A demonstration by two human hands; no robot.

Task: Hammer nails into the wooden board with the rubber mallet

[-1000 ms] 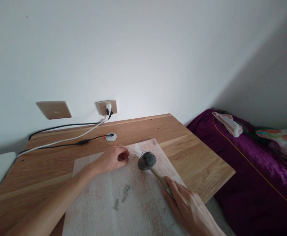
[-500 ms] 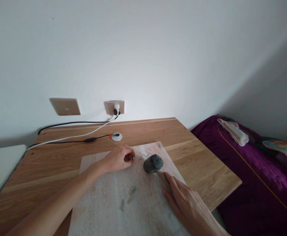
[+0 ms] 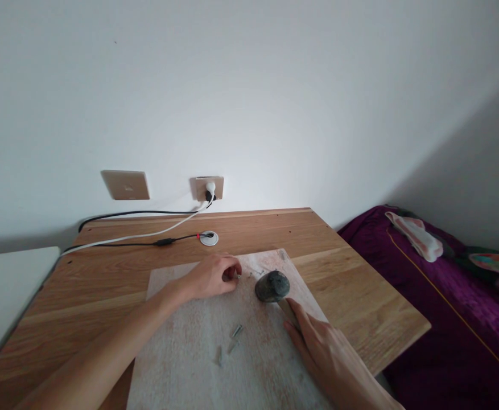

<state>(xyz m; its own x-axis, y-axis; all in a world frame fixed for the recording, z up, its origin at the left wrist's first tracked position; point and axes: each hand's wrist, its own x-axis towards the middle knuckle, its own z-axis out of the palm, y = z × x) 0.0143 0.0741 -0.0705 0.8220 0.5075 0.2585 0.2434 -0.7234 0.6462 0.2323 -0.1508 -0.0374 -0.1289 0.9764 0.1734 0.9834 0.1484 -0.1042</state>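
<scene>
- Head view: the left hand (image 3: 213,276) rests on a pale, worn rectangular wooden board (image 3: 189,364), fingers curled tight, pinching a small metal nail (image 3: 237,277) at its fingertips.
- The right hand (image 3: 326,353) is wrapped closed around the wooden handle of a hammer with a dark grey rounded head (image 3: 272,286); the head sits just right of the nail, apart from it.
- Three loose grey screws (image 3: 229,345) lie on the board between the forearms.
- The board lies on a light-oak wooden desk (image 3: 360,296), with black and white cables (image 3: 138,236) behind.
</scene>
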